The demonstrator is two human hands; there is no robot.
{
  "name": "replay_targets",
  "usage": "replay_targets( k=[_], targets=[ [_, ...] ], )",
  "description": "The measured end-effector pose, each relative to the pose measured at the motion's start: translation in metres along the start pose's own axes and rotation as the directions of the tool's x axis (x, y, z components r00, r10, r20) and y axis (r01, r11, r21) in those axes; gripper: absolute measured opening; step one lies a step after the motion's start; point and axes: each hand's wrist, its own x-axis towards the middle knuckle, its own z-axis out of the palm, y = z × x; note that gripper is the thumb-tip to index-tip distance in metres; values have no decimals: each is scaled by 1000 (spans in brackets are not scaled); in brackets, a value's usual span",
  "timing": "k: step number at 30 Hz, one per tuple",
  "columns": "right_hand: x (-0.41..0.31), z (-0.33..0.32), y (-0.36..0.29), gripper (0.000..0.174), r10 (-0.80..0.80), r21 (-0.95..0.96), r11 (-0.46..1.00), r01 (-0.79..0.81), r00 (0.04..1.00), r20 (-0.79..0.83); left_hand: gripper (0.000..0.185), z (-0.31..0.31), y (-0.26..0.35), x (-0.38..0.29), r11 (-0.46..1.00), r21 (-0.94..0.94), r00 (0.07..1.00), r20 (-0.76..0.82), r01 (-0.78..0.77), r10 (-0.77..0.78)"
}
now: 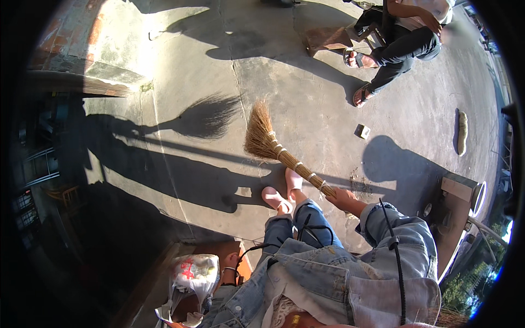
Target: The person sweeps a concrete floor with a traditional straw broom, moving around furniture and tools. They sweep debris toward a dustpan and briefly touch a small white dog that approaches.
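Note:
My right hand (343,199) is closed around the handle end of a straw hand broom (293,160). White ties bind the broom along its length, and its flared bristles point away from me, up and to the left in the view. My left hand (232,260) is low at my left side, beside a reddish-brown wooden surface (217,247); its fingers are too unclear to tell whether they hold anything. A white plastic bag (197,270) with red print lies just left of that hand. My feet, in pink clogs (275,198), stand on the concrete floor (303,115).
A seated person's sandalled foot (361,96) rests on the floor ahead, near a low wooden stool (328,39). A small box (362,131) and a long pale object (462,133) lie to the right. Brick wall (61,37) stands at upper left; a box-shaped fixture (456,197) is at right.

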Motion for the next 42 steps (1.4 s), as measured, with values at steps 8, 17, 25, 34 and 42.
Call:
replay_targets(
  k=[8,17,25,34,42],
  targets=[
    [246,-14,-174,33,-199,9,979,206,955,-219,21,36,56,-29,998,-57,993,-107,35,-41],
    [195,-30,-10,45,228,196,954,-228,973,23,22,32,8,-17,973,49,974,6,227,-227],
    [-7,-69,89,37,211,440,871,-219,975,68,21,56,118,10,986,168,1000,-15,11,-9],
    [199,-50,48,44,362,532,832,-158,881,-304,22,79,213,24,863,504,999,50,-23,-2],
    [41,114,138,48,617,689,535,-489,783,76,21,23,265,49,808,585,997,-21,67,-68]
  ],
)
